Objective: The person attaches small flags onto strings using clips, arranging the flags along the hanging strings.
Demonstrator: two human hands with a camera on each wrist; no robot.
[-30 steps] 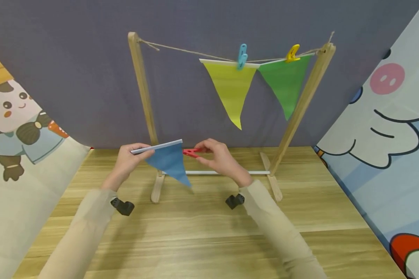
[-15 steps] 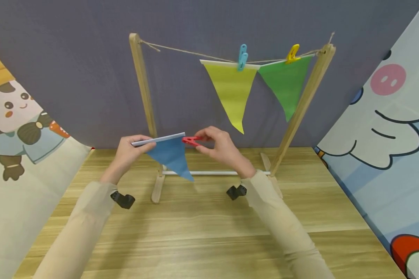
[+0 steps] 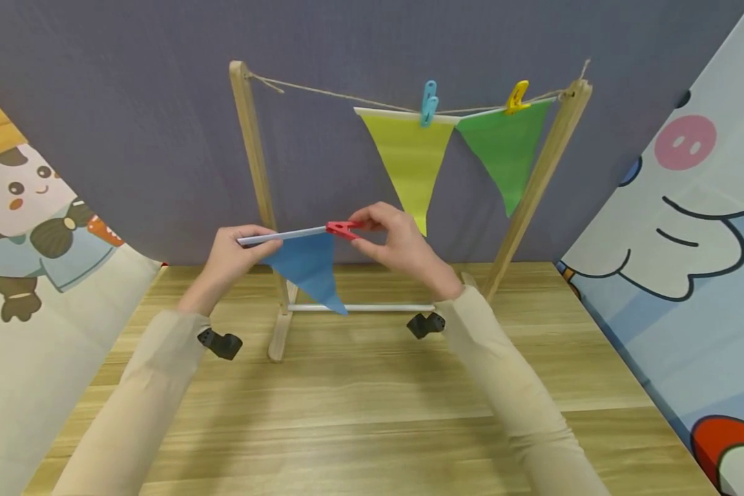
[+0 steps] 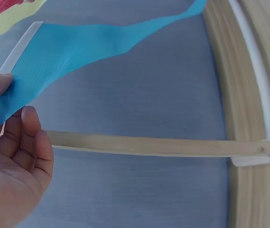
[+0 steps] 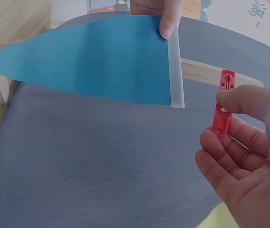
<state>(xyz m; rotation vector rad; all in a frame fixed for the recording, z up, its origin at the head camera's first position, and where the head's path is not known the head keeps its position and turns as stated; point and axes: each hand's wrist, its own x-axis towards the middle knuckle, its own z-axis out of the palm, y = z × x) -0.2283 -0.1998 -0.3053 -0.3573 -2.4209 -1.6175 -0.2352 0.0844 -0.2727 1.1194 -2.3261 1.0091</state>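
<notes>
My left hand [image 3: 232, 255] pinches the white-edged top of a blue triangular pennant [image 3: 310, 265] between thumb and fingers. The pennant's tip hangs down to the right, in front of the stand's left post. My right hand [image 3: 403, 241] pinches a red clothespin [image 3: 342, 229] by its handle end. In the head view the clothespin overlaps the right end of the white edge, but the right wrist view shows the red clothespin [image 5: 224, 103] apart from the blue pennant [image 5: 111, 61]. Both hands are below the twine [image 3: 328, 88].
A wooden stand with a left post [image 3: 254, 145] and right post [image 3: 536, 186] carries the twine. A yellow pennant [image 3: 412, 151] hangs under a light-blue clothespin [image 3: 429, 103]; a green pennant [image 3: 508, 148] hangs under a yellow clothespin [image 3: 517, 96]. A white rod [image 3: 378, 308] joins the posts low down.
Both hands have risen toward the twine with the blue pennant and red clothespin. The pennant's white edge has become more level. The hanging pennants stay on the twine.
</notes>
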